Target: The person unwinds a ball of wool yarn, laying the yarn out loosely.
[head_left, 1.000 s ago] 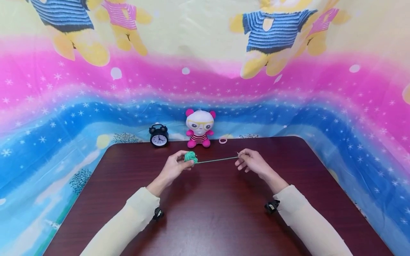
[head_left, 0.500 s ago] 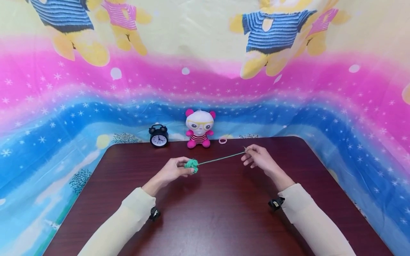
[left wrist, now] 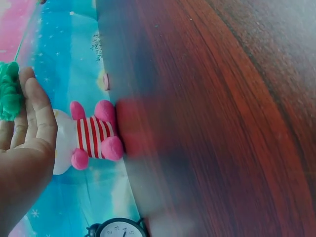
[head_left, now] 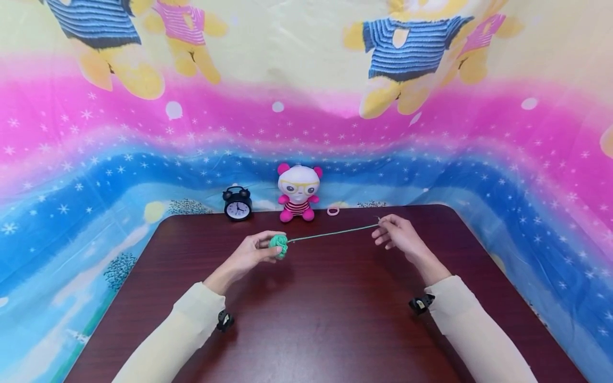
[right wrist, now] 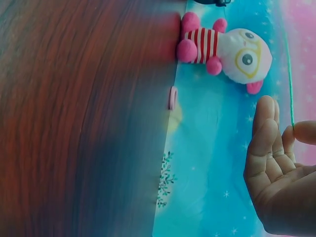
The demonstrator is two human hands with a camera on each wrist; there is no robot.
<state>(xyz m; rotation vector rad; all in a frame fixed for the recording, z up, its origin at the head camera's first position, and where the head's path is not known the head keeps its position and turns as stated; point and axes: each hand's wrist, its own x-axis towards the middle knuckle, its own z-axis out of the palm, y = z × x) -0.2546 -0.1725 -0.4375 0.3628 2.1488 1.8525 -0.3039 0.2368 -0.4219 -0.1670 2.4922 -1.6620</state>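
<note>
My left hand [head_left: 251,252] grips a small ball of green yarn [head_left: 279,245] between thumb and fingers, above the table. From the ball a strand of green yarn [head_left: 332,233] runs taut, rising slightly to the right. My right hand [head_left: 398,232] pinches the strand's far end between thumb and index finger, the other fingers loosely bent. A short tip pokes out above that pinch. In the left wrist view the yarn ball [left wrist: 10,93] shows only in part at the left edge. The right wrist view shows the strand [right wrist: 290,84] reaching the pinching fingertips.
Along the back of the brown table [head_left: 316,319] stand a black alarm clock [head_left: 238,204] and a panda plush toy [head_left: 298,192] in a striped top. A pale pink ring [head_left: 333,211] lies right of the toy. A printed cloth [head_left: 306,122] hangs behind the table.
My right hand has moved right and slightly up, my left hand a little left. The strand between them has grown longer. The clock, toy and ring have stayed put.
</note>
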